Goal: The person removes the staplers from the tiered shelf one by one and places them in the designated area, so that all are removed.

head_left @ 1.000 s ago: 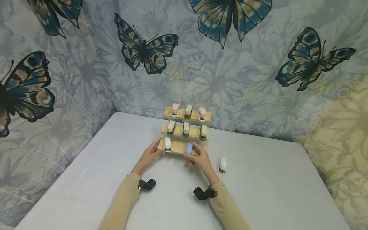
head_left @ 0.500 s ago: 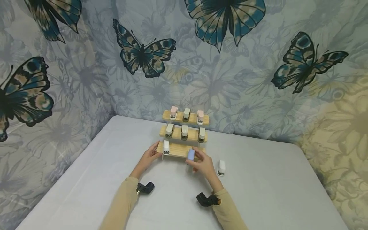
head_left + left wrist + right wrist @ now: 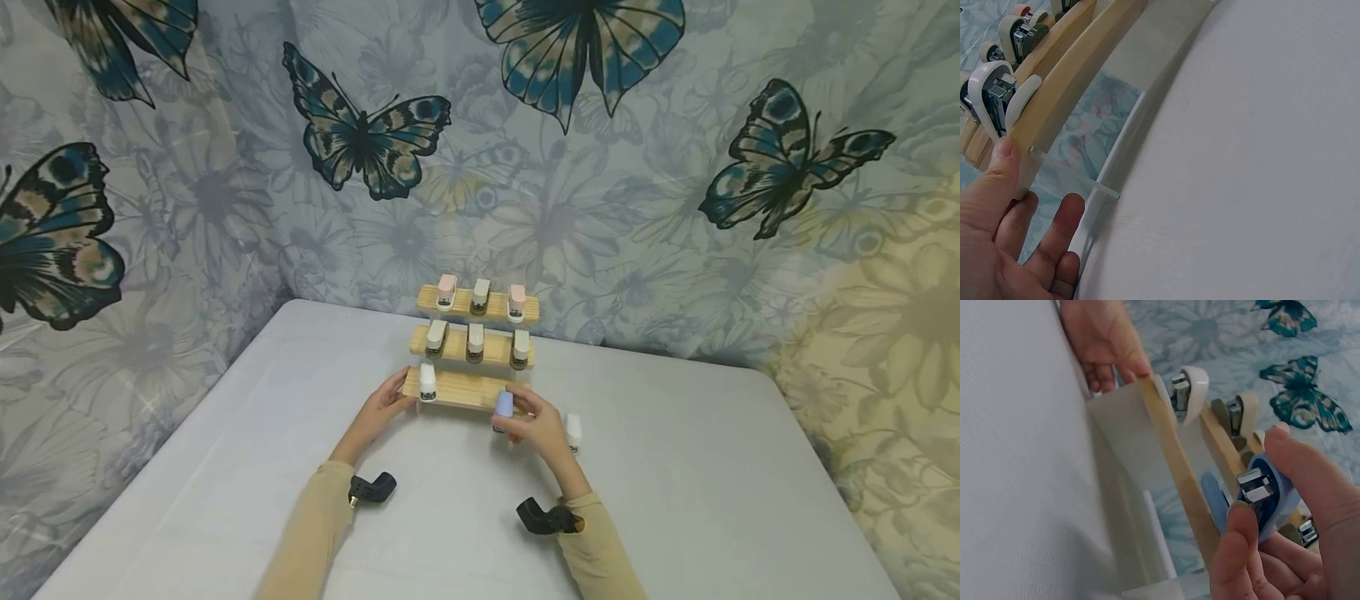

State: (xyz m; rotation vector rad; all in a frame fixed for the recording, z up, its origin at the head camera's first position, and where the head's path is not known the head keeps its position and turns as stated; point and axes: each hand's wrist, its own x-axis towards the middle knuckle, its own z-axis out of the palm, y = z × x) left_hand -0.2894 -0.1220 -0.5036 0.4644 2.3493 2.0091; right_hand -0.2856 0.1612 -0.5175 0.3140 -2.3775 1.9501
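Note:
My left hand (image 3: pixel 378 418) grips the left end of a three-tier wooden display stand (image 3: pixel 467 390). In the left wrist view, the thumb lies on the end of the lowest board (image 3: pixel 1079 75) and the fingers curl below it. A light-blue mini stapler (image 3: pixel 504 405) is held in my right hand (image 3: pixel 543 429), close to the front edge of that board, toward its right end. The right wrist view shows thumb and fingers around the blue stapler (image 3: pixel 1282 494), its metal end facing the camera. A white stapler (image 3: pixel 427 381) stands at the left of the lowest board.
Three pale staplers (image 3: pixel 476 342) stand on the middle board. Two pink ones and a greenish one (image 3: pixel 481 296) occupy the top board. Another white stapler (image 3: pixel 573 431) is on the white table (image 3: pixel 697 492), partly behind my right hand. A butterfly-patterned wall covering (image 3: pixel 600 250) rises behind the table.
My right hand has drawn the blue stapler right and toward me, from over the lowest board to its front edge. My left hand keeps its hold on the stand.

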